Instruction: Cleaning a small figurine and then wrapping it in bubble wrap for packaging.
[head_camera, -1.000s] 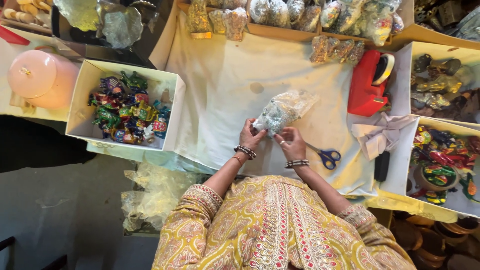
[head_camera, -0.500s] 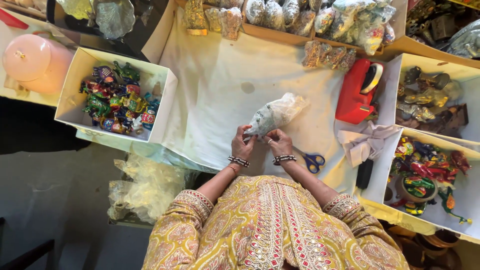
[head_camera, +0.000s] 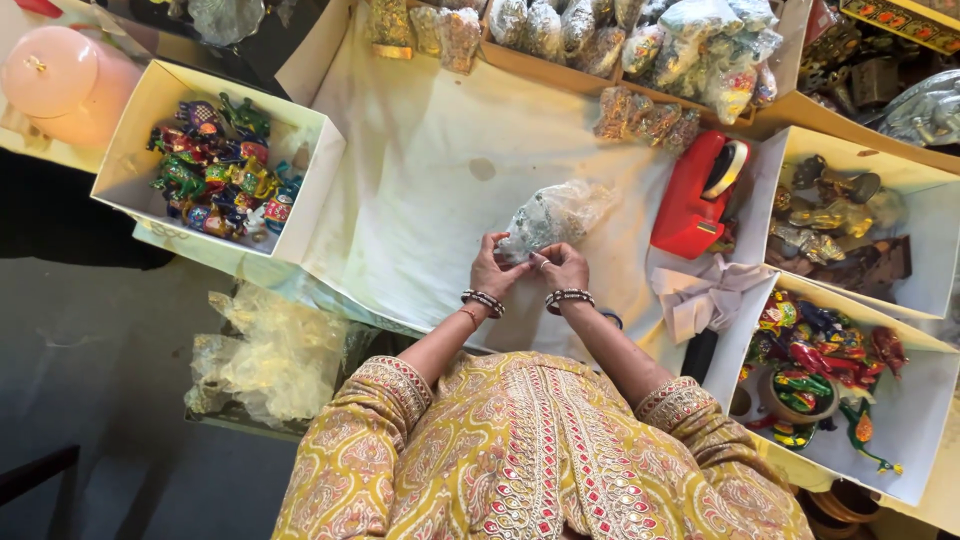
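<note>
Fingers (head_camera: 500, 247) of the left hand (head_camera: 491, 270) and right hand (head_camera: 562, 266) pinch the near end of a clear crinkled plastic bag of small items (head_camera: 555, 213), held just above the white cloth-covered worktop (head_camera: 420, 190). Beyond, right: red tape dispenser (head_camera: 697, 195). Far left: white box of painted figurines (head_camera: 215, 165).
</note>
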